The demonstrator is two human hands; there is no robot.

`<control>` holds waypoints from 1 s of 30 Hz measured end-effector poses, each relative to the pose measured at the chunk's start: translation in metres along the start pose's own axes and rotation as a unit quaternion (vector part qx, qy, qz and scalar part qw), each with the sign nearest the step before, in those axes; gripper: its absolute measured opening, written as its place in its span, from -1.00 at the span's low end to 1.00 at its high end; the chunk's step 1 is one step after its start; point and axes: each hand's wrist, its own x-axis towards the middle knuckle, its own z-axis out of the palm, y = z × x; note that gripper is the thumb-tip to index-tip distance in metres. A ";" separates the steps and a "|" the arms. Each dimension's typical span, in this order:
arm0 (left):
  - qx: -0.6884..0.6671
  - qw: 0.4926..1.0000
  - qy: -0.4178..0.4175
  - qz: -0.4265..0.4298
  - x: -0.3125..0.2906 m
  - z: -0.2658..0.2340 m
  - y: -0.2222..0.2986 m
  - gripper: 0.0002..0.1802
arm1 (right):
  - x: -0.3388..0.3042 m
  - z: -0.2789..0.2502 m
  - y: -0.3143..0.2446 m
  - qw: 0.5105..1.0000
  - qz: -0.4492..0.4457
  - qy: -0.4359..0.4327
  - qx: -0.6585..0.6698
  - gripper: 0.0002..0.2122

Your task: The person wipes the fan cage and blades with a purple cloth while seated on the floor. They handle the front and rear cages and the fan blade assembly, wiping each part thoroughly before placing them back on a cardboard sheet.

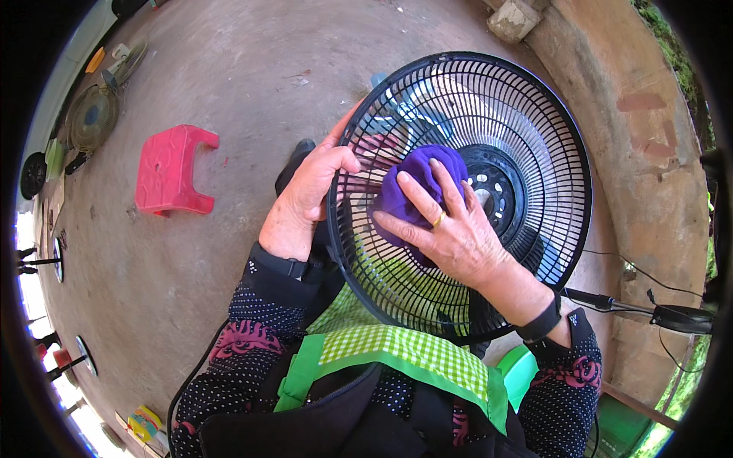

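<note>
Concrete floor (252, 76) all over this place, grey and scuffed, with a low plastered wall (588, 99) curving down the right side of the frame. So I'm standing here looking at someone with a big round black fan grille (534, 130), which takes up the area right of centre.

Left hand (313, 179) has the grille's rim at its left edge, thumb over the near side, the other fingers wrapped round behind and only partly visible through the bars. Right hand (466, 240) is on a bunched-up purple cloth (416, 183), fingers spread apart and holding it against the grille, just left of the hub (496, 172). Yellow ring (439, 219) on one of those fingers, btw.

Person's in dark dotted sleeves (263, 320) and a green checkered apron (412, 351), bottom centre, and you can see some of that green through the lower bars too.

Other stuff around: pink plastic stool (168, 168) left of centre, another fan (93, 116) toward the upper left, a bright green plastic thing (518, 374) at lower right, mostly blocked by the arm so no clue what it is.
</note>
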 end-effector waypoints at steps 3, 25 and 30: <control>0.005 1.000 0.005 -0.001 -0.003 -0.001 0.006 -0.01 | 0.015 0.000 0.013 0.999 -0.004 0.034 -0.020 -0.44; 0.032 0.999 -0.035 0.017 -0.008 0.017 -0.001 -0.35 | 0.080 -0.010 0.056 0.902 0.345 0.179 0.188 -0.42; 0.032 0.998 0.025 0.041 -0.013 0.017 -0.002 -0.34 | 0.073 -0.010 -0.010 0.917 0.245 0.043 0.311 -0.49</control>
